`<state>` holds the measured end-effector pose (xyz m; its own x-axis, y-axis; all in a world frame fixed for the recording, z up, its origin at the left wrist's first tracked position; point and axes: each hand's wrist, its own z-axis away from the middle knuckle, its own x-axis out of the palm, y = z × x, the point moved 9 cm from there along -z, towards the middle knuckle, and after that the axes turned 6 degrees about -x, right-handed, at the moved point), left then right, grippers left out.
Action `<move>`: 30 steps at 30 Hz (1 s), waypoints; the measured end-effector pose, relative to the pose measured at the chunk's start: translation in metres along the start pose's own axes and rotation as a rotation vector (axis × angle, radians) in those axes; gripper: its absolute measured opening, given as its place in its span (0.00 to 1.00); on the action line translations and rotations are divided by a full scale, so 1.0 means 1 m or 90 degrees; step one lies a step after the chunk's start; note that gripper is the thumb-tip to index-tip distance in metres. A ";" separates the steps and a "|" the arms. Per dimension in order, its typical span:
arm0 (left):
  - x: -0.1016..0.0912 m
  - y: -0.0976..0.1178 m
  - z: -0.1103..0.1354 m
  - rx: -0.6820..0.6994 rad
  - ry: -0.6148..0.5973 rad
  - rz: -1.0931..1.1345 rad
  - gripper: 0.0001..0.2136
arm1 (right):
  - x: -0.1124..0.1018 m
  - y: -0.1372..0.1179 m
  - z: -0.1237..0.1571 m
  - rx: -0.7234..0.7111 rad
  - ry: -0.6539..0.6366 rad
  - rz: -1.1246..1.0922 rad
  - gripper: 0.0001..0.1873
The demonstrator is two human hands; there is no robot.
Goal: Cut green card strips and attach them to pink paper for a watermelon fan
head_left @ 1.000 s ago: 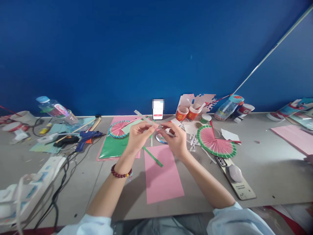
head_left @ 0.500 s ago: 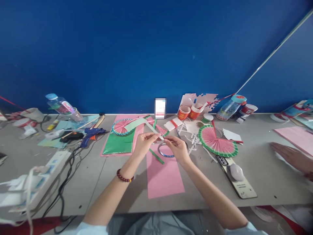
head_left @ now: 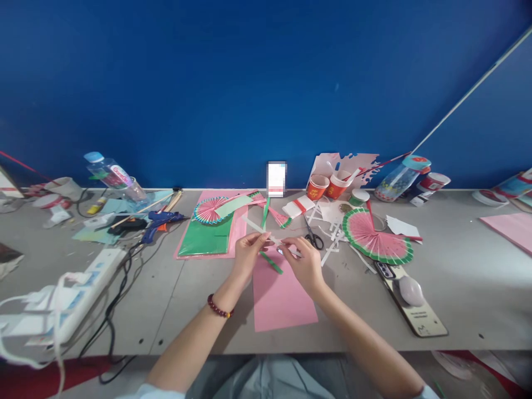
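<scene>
lying well off to the left of your left hand (head_left: 249, 254) are a white power strip (head_left: 85, 285) with dark cables trailing from it and, further back, a blue glue gun (head_left: 160, 220). nearer in, a green sheet (head_left: 204, 239) sits just left of that hand. your left hand has thumb and fingertips closed in a pinch on a thin white paper strip (head_left: 254, 225), which is lifted above the table, its loose end poking up and away to the left. just below the pinch, a pink sheet (head_left: 285, 296) lies between your wrists, with a short green strip (head_left: 271, 262) across its top edge. your right hand (head_left: 306, 265) is closed too, fingertips nipping the strip's other end, close to the left hand's fingers. black scissors (head_left: 315, 239) lie just beyond the right hand, and a watermelon paper fan (head_left: 376, 239) lies further right. the strip looks flimsy, so pulling your hands apart or twisting them could tear or crease it, and a loose pinch might let it slip. dropping your wrists could also nudge the green strip off the pink sheet.
</scene>
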<state>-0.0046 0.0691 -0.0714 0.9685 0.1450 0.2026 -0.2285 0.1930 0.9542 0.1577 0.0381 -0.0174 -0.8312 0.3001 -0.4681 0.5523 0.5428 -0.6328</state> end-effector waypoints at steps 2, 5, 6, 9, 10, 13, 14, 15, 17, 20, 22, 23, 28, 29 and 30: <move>0.000 0.000 0.001 0.002 0.006 0.010 0.14 | -0.001 -0.007 0.001 -0.048 0.010 0.038 0.05; 0.000 -0.001 0.002 0.007 0.006 0.019 0.13 | -0.001 -0.016 0.002 -0.112 0.022 0.094 0.07; 0.000 -0.001 0.002 0.008 0.006 0.019 0.13 | -0.001 -0.018 0.003 -0.127 0.026 0.110 0.08; 0.000 -0.002 0.002 0.008 0.006 0.019 0.13 | -0.003 -0.021 0.003 -0.154 0.035 0.147 0.08; -0.001 -0.001 0.002 0.008 0.006 0.019 0.13 | -0.003 -0.022 0.003 -0.162 0.034 0.155 0.08; -0.001 -0.002 0.003 0.006 0.003 0.021 0.13 | -0.002 -0.025 0.003 -0.184 0.031 0.178 0.08; -0.001 -0.002 0.003 0.004 0.000 0.023 0.13 | -0.002 -0.025 0.004 -0.192 0.032 0.189 0.08; -0.001 -0.002 0.003 0.001 -0.003 0.025 0.13 | -0.003 -0.026 0.004 -0.197 0.034 0.200 0.08; 0.000 -0.003 0.004 -0.003 -0.007 0.030 0.13 | -0.003 -0.027 0.004 -0.205 0.039 0.218 0.08; -0.001 -0.004 0.003 -0.003 -0.006 0.035 0.13 | -0.003 -0.027 0.005 -0.214 0.044 0.225 0.08; -0.002 -0.004 0.002 0.002 -0.004 0.038 0.13 | -0.004 -0.028 0.005 -0.218 0.050 0.229 0.09; -0.002 -0.004 0.002 0.004 -0.003 0.041 0.14 | -0.004 -0.028 0.005 -0.220 0.050 0.232 0.09; -0.004 -0.005 0.000 -0.004 -0.005 0.051 0.14 | -0.004 -0.028 0.005 -0.220 0.046 0.250 0.09; -0.004 -0.005 0.000 -0.007 -0.005 0.053 0.14 | -0.004 -0.028 0.005 -0.218 0.048 0.253 0.09; -0.004 -0.005 0.000 -0.009 -0.005 0.056 0.14 | -0.004 -0.028 0.005 -0.216 0.049 0.256 0.09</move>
<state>-0.0075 0.0674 -0.0769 0.9454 0.1547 0.2870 -0.3139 0.1935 0.9295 0.1463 0.0178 -0.0013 -0.5667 0.5866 -0.5786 0.7875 0.5922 -0.1710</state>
